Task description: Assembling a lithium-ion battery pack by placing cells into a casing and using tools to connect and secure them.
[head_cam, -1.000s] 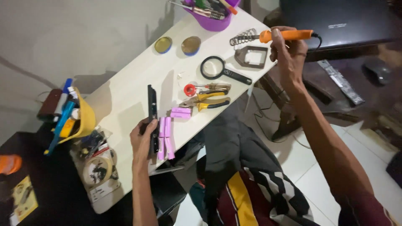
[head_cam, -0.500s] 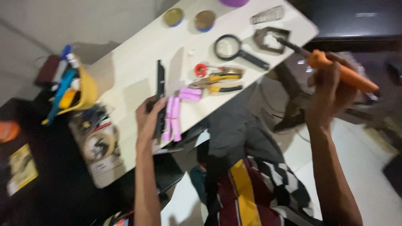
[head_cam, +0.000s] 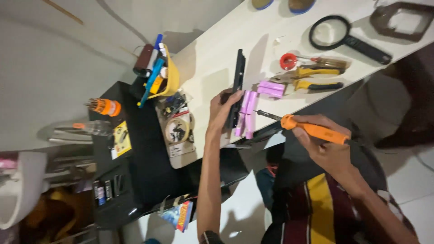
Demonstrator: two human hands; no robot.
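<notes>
Beside pink cells, soldering iron.

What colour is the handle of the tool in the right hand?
Orange, on the soldering iron in the head view.

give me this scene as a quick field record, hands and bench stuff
left hand: steadies a black holder beside the pink cells
right hand: grips an orange soldering iron, tip pointed at the pink cells
white table: carries a magnifying glass, yellow-handled pliers, a red solder spool
left of table: yellow cup of pens
</notes>
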